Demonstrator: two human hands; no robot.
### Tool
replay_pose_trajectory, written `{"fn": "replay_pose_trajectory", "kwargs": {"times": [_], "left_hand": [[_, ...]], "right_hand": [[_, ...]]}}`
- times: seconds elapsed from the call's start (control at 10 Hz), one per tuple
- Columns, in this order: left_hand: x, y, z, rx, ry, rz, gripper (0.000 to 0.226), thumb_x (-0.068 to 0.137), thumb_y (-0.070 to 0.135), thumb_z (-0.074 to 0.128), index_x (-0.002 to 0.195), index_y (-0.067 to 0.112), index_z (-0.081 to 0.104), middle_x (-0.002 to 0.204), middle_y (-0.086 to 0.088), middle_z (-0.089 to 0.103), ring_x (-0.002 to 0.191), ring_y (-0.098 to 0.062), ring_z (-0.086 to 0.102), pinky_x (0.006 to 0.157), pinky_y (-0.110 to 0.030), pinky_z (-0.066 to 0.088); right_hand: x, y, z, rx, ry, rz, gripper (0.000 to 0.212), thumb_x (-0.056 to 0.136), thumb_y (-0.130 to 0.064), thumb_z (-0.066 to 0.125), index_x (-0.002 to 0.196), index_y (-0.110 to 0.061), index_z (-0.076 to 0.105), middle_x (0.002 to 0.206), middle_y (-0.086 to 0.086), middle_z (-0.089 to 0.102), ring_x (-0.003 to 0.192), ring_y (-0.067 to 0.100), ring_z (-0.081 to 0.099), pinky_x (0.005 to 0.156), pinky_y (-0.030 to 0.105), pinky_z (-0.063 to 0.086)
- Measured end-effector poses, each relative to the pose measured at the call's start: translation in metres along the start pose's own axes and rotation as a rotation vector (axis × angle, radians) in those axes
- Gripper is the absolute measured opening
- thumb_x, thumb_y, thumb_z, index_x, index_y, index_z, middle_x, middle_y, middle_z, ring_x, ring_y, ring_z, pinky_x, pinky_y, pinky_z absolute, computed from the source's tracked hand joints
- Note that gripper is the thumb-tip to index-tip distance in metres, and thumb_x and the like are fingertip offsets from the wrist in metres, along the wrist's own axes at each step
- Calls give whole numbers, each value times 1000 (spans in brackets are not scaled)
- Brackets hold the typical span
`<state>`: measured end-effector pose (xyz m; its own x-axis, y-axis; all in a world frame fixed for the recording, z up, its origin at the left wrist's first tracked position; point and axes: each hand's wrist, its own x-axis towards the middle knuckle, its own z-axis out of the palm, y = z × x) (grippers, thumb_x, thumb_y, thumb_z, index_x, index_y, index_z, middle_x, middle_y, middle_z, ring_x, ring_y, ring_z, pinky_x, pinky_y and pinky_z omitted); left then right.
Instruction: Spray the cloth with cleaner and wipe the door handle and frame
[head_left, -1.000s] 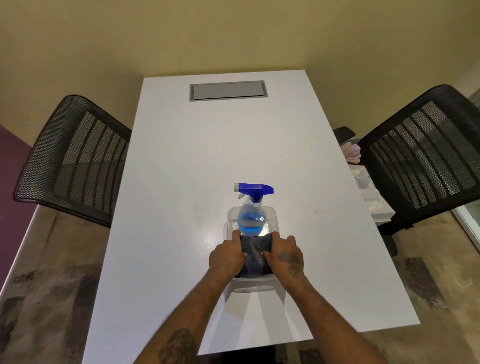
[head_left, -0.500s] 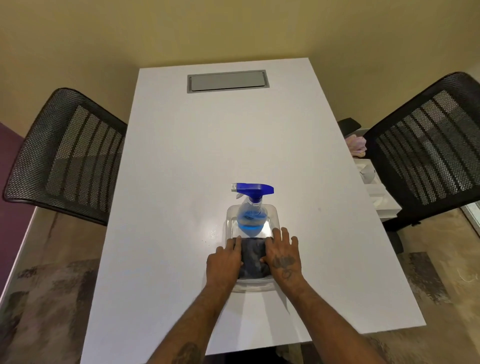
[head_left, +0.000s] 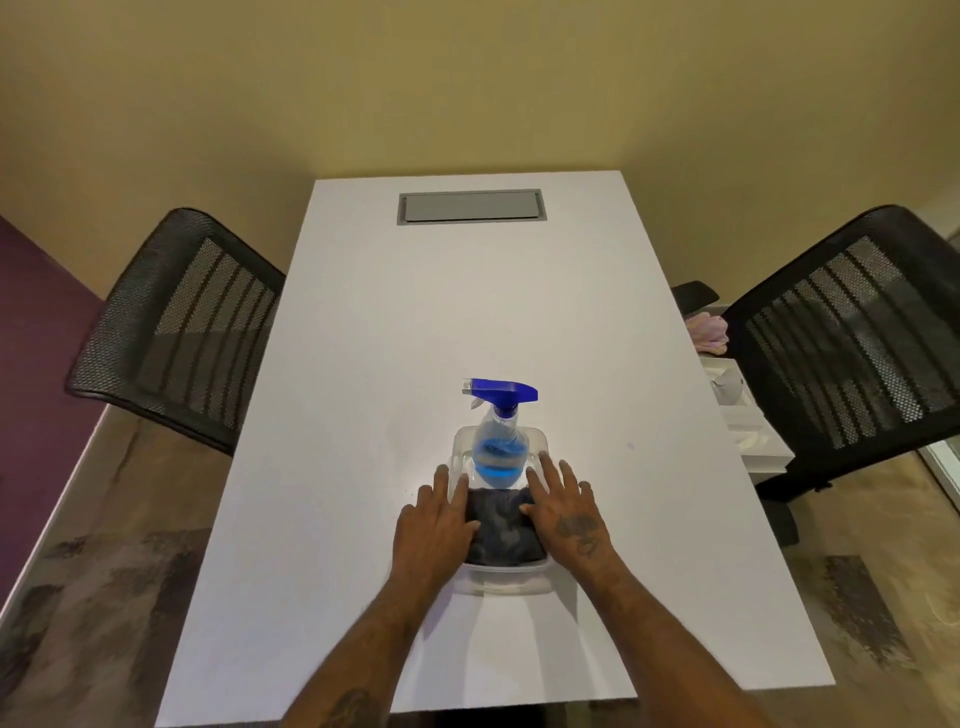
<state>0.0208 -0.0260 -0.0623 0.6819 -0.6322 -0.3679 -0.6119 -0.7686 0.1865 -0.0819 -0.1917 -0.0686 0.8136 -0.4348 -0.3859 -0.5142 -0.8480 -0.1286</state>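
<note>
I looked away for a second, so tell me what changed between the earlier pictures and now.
Both hands opened. A second ago the left hand and right hand pinched the dark cloth between them; now they lie flat with fingers spread along its sides, reaching toward the spray bottle. The cloth and bottle stayed in the clear tray on the table.

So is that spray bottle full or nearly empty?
Mostly empty. The spray bottle stands upright in the clear tray, with blue liquid filling only its lower part; above that the body looks clear.
</note>
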Motion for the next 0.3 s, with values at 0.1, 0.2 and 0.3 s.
{"fn": "replay_pose_trajectory", "kwargs": {"times": [0.1, 0.2, 0.3], "left_hand": [[-14, -4, -13, 53, 35, -14, 77, 104, 67, 30, 167, 29, 5, 176, -5, -1, 159, -32, 20, 126, -52, 25], [-30, -5, -18, 55, 108, -13, 80, 104, 67, 28, 167, 26, 0, 176, -5, -6, 160, -30, 14, 127, -52, 21], [-51, -4, -15, 107, 151, -11, 84, 101, 71, 19, 167, 26, -4, 175, -7, -13, 162, -30, 2, 129, -52, 10]], "right_hand": [[-13, 1, -5, 13, 50, 17, 65, 101, -55, 26, 157, -25, 10, 167, 7, 1, 153, 31, 8, 121, 51, 13], [-30, 0, -9, 10, 88, -3, 75, 94, -66, 5, 157, -26, 4, 167, 9, -3, 153, 31, 5, 121, 51, 12], [-48, -9, -13, 59, 132, -35, 101, 71, -76, -22, 157, -28, -1, 166, 7, -6, 153, 30, 1, 121, 50, 9]]}}
